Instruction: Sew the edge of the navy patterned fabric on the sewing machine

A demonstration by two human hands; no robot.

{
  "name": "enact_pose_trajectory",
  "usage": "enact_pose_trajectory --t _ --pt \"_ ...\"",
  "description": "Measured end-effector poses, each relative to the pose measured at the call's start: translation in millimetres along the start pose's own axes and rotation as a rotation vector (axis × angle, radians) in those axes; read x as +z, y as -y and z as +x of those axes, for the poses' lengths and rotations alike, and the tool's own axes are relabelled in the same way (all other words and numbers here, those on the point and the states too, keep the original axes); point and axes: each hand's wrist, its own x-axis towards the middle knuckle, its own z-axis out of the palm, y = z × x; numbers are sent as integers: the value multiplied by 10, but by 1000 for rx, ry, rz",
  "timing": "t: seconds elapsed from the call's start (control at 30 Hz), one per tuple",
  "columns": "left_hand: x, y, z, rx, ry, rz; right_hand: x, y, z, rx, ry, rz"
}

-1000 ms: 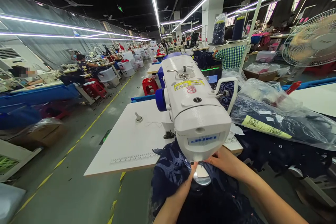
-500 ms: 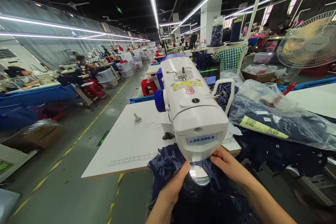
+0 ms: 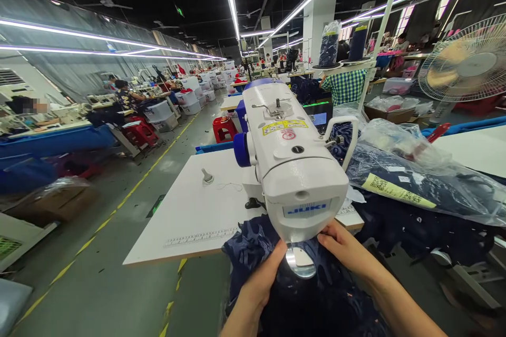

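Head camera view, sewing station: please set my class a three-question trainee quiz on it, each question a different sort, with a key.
1. True or false: both hands rest on the navy fabric under the white sewing machine.
2. Which lies right of the machine? A) plastic-wrapped bundle B) red stool C) cardboard box
3. Complete: the left hand and right hand flank the round metal ____.

Key: 1 true; 2 A, the plastic-wrapped bundle; 3 plate.
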Motion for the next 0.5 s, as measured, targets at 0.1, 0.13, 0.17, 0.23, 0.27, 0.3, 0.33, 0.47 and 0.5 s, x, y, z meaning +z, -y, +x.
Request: enact_pose_trajectory --t 0.1,0.13,0.17,0.23,0.27,0.3,0.33,0.47,0.5 --pt "-13 4 0 -36 16 -18 -1 6 -5 14 -4 -4" --pt "-13 -1 -2 -45 12 -16 -1 8 -8 26 -9 -3" --pt "-10 -9 -4 -51 2 -11 0 10 -12 41 -16 1" --pt "-2 -27 -9 -45 -20 5 0 13 -19 66 -31 9" --pt "3 -36 -11 -45 -28 14 0 13 -21 73 -36 12" --pt "9 -43 -13 -44 -32 23 -1 12 -21 75 -39 14" --pt "14 -49 -15 -41 -29 27 -1 11 -20 76 -39 15" --pt "21 -48 -14 -24 -19 35 -5 5 -10 74 -33 11" --pt "17 -43 -13 -13 -28 43 -5 3 -7 73 -35 10"
